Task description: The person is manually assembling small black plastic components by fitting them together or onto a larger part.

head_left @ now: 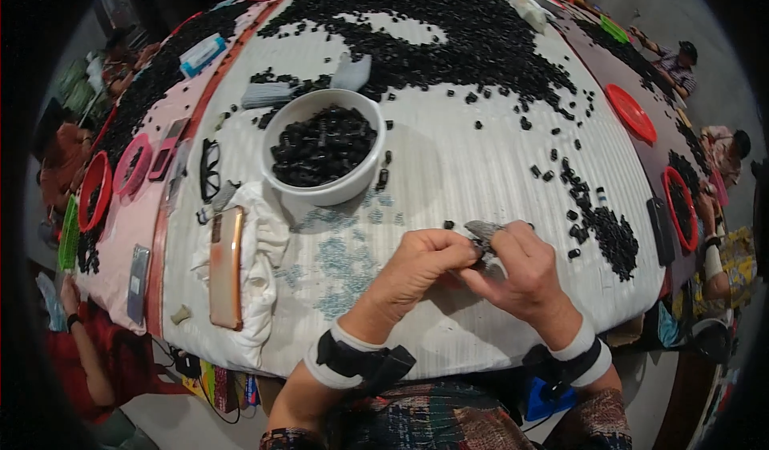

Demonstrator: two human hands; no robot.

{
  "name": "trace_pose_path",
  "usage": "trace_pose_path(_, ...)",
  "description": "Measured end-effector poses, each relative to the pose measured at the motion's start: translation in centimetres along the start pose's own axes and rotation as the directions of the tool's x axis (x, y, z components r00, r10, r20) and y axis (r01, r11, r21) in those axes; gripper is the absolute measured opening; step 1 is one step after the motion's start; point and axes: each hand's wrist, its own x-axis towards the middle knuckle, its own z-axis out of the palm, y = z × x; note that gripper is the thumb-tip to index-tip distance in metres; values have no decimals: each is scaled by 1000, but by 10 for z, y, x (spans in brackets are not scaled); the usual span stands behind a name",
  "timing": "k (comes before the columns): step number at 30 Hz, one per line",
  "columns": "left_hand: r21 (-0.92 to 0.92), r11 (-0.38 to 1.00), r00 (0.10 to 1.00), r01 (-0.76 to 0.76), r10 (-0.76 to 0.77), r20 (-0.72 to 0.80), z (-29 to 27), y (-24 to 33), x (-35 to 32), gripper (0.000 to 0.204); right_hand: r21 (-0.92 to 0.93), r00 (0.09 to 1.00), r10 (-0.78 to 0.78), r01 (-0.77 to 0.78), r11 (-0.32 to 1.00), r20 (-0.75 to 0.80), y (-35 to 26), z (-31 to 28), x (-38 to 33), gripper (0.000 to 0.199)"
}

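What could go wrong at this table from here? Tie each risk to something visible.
A knock against the white bowl might spill its heaped black pieces.

The small dark item between the left hand and right hand could slip.

Loose pieces in the pile at right might get swept off the nearby table edge.

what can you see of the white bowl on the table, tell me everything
The white bowl is round and wide-mouthed, with a smooth wall and rim that look like plastic. It stands upright on the pale ribbed table covering, ahead of the left hand and to its left, untouched by it. Small shiny black pieces cover its bottom, leaving some inner wall bare. Whether the grey cloth behind touches it is unclear.
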Motion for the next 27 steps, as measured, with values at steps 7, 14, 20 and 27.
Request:
trace_pose_path(7,45,997,997,-64,62,45,0,-2,0,9,-14,995,13,-12,1000,101,-2,-5,-2,26)
trace_pose_path(14,94,991,994,-97,92,54,-1,-1,2,9,-4,987,40,-39,999,154,-4,-5,2,23)
trace_pose_path(20,-27,995,995,-91,93,47,-2,-1,1,13,289,901,333,-409,865,277,-14,-23,23,26)
trace_pose_path(27,-138,988,991,-72,87,106,0,-3,3,19,591,815,476,-572,568,331,-3,-18,15,18)
